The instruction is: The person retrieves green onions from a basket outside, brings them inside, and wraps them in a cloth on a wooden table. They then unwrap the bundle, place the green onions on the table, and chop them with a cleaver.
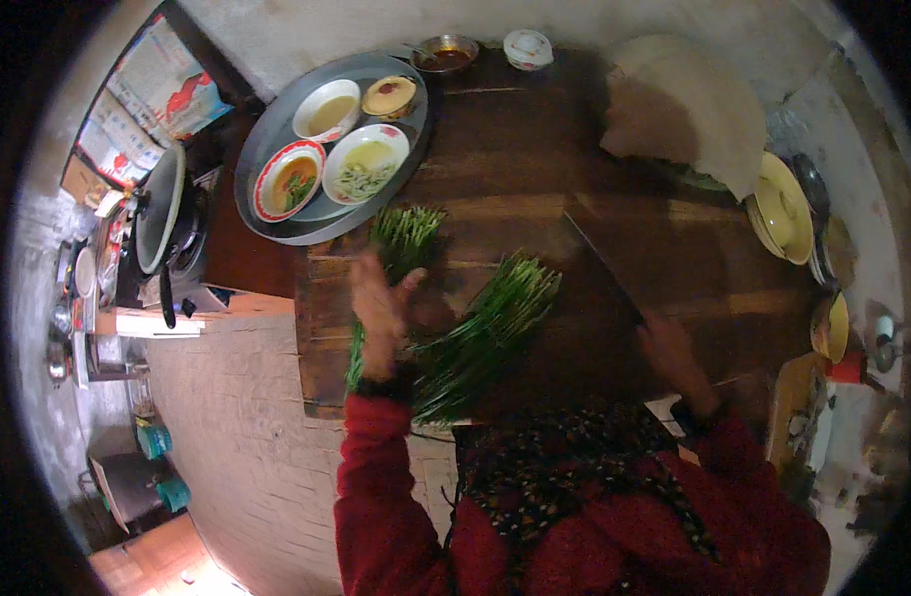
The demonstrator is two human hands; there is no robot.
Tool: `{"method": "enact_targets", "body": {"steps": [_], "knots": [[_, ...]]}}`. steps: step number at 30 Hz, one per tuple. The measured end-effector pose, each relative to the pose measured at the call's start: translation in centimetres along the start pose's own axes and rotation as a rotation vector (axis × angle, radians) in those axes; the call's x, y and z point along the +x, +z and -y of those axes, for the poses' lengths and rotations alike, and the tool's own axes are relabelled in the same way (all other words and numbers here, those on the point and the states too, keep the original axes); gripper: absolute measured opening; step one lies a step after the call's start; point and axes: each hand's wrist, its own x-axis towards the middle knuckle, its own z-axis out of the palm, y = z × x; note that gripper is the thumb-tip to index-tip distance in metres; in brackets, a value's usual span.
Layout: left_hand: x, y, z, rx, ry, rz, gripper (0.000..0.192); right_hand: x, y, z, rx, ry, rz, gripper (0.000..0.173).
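Note:
On the dark wooden table (545,164) lie two bundles of long green stalks with pale cut ends, perhaps garlic chives. The larger bundle (500,313) slants between my hands. My left hand (381,305) is over the other bundle (407,231) to its left; the thumb stands apart from the fingers, and blur hides whether it grips the stalks. At the right, my right hand (668,350) is closed around the handle of a knife (601,257), whose thin blade edge points up and left over the table.
A round metal tray (247,179) with several bowls of food stands at the back left. Behind the table's far edge are a sauce bowl (446,54) and a lidded white bowl (528,49). Yellow bowls (783,208) line the right side. A lidded pan (161,208) stands at far left.

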Motion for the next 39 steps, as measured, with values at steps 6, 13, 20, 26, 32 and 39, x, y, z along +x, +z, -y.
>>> {"method": "enact_targets", "body": {"steps": [6,13,20,26,32,39], "knots": [[1.8,3.7,1.4,0.505,-0.055,0.187,0.110,0.2,0.5,0.4,-0.130,0.093,-0.056,0.038],[0.7,4.5,3.0,0.220,0.298,0.095,0.094,0.4,-0.7,1.3,-0.127,0.112,0.117,0.028],[3.8,-2.9,5.7,-0.805,-0.097,0.540,0.076,0.3,-1.6,1.5,0.084,0.081,0.033,0.040],[-1.9,-5.6,2.5,-1.097,-0.625,0.620,0.077,0.0,-2.2,1.5,0.010,0.086,0.105,0.041],[-7.7,-2.3,-0.4,0.076,0.338,0.409,0.092,0.1,-2.3,1.2,-0.030,0.051,0.119,0.045],[-6.5,-3.0,1.0,0.174,0.318,0.172,0.070,0.1,-2.2,0.4,0.020,0.038,0.094,0.044]]}}
